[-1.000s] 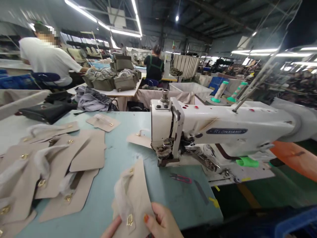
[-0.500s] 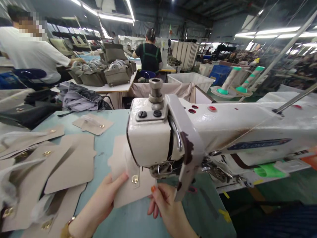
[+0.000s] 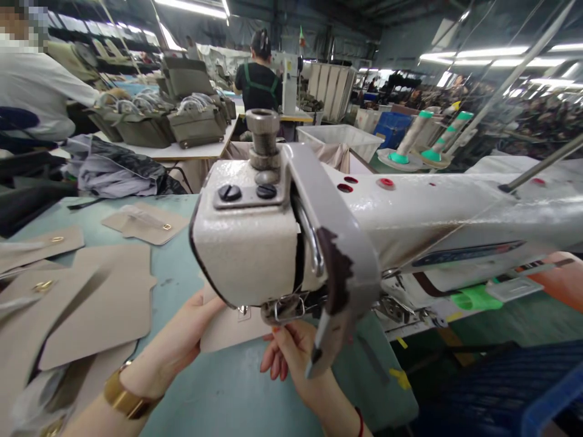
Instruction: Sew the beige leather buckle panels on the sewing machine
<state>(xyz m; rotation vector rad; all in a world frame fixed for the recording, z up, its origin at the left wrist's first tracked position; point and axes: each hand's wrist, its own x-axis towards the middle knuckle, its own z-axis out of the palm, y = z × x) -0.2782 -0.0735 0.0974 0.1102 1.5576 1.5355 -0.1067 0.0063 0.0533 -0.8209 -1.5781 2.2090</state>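
A beige leather-like bag panel (image 3: pixel 230 335) with a small metal fitting lies partly under the head of a white sewing machine (image 3: pixel 248 252). My left hand (image 3: pixel 198 321) grips the panel's left edge, its fingertips partly hidden behind the machine head. At the right edge, just below the presser area, my right hand (image 3: pixel 291 352) pinches the panel between thumb and finger, the other fingers loosely curled. The needle is hidden from view. A grey metal guard arm (image 3: pixel 350 243) with chipped paint comes down beside my right hand.
Several beige panels (image 3: pixel 104 297) with metal fittings and clear wrapping lie on the pale green table (image 3: pixel 182 394) to the left. Beyond stand grey-brown handbags (image 3: pixel 195 124) and two people. Thread cones (image 3: pixel 416 136) stand behind the machine; a blue chair-like edge (image 3: pixel 553 400) is lower right.
The view has moved closer to the machine and shifted right. The panel and both hands have moved farther in beneath the machine head, which now covers more of the panel.
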